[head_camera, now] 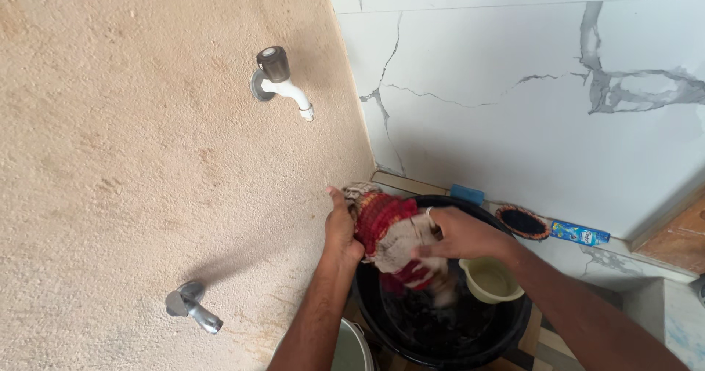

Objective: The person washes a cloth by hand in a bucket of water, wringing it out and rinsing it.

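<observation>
Both hands, left (341, 231) and right (459, 233), fingers closed around a bunched red-and-white wet cloth (389, 235), wring it over a round black plastic basin (514, 327); the twist probably needs tightening next.

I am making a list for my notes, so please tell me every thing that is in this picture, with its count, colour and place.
cloth: one, red and whitish, held over the black tub
tub: one, black, low centre
small bowl: one, pale yellow, at the tub's right rim
tap: one, white with dark knob, upper rough wall
second tap: one, grey metal, lower rough wall
brush: one, dark bristles, on the ledge
blue packet: one, on the ledge, right of the brush
blue block: one, behind the tub
left hand: gripping the cloth's left side
right hand: gripping the cloth's right side
</observation>
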